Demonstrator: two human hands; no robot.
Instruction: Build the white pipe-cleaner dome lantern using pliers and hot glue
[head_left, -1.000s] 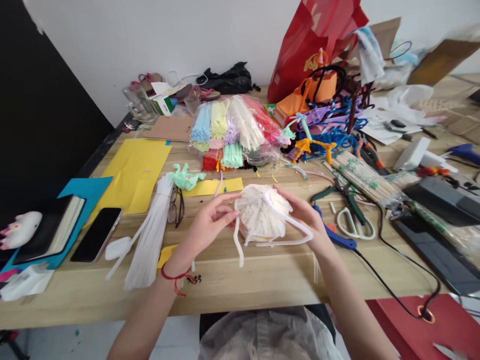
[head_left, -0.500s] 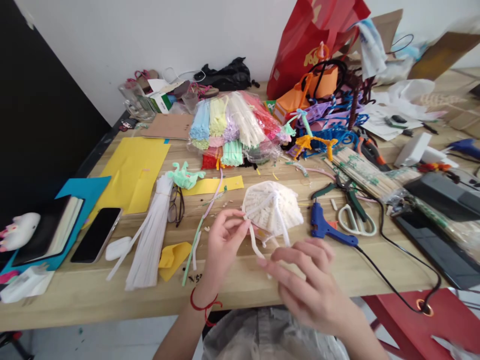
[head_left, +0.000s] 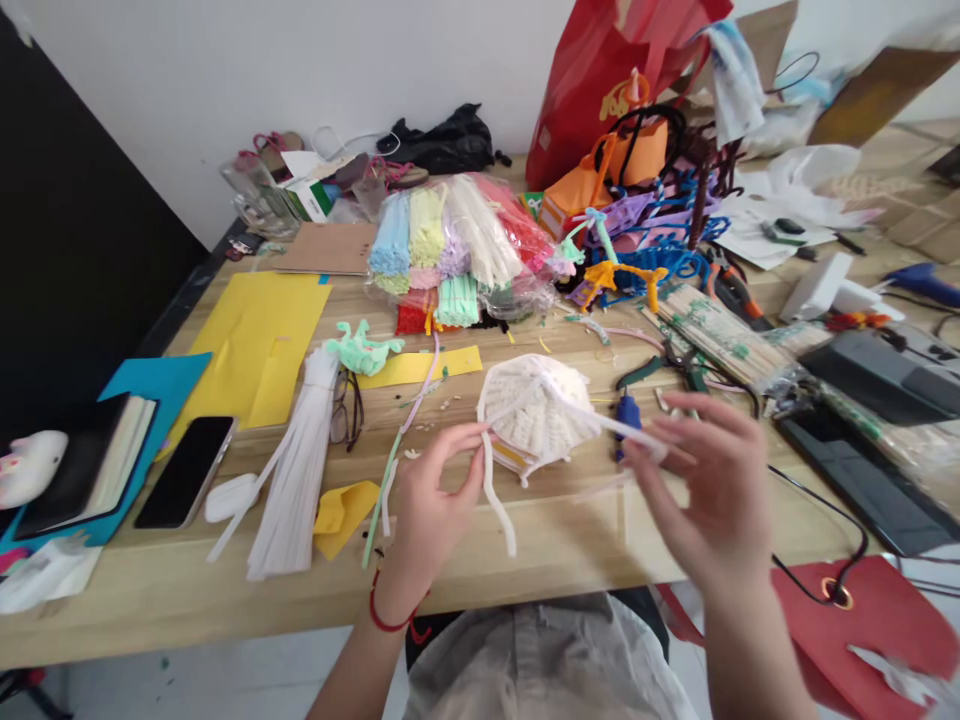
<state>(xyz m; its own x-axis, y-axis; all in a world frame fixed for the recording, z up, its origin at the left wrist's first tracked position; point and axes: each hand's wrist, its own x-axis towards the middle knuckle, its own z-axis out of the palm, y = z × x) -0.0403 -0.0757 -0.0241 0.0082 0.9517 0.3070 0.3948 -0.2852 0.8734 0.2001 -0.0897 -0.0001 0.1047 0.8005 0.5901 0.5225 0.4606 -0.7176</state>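
Note:
A white dome [head_left: 540,410] built from fuzzy pipe cleaners sits on the wooden table in front of me. At its left edge, my left hand [head_left: 442,490] pinches a white pipe cleaner [head_left: 496,500], whose loose end hangs down toward me. My right hand [head_left: 701,480], somewhat blurred, is closed on a second white strip [head_left: 611,422] stretched from the top of the dome out to the right. Behind the right hand lies a blue glue gun [head_left: 627,412], partly covered by the fingers.
Left of the dome lie a bundle of white pipe cleaners [head_left: 289,490], a phone [head_left: 187,470], glasses [head_left: 346,410] and yellow sheets [head_left: 255,350]. Bagged coloured pipe cleaners [head_left: 457,250] are behind it. Pliers [head_left: 645,368], packed sticks [head_left: 720,335] and a black cord [head_left: 825,500] occupy the right.
My right hand has moved right and up, drawing a white strip out from the dome's top. The pipe cleaner at my left hand now hangs free of the right hand. The view has shifted slightly.

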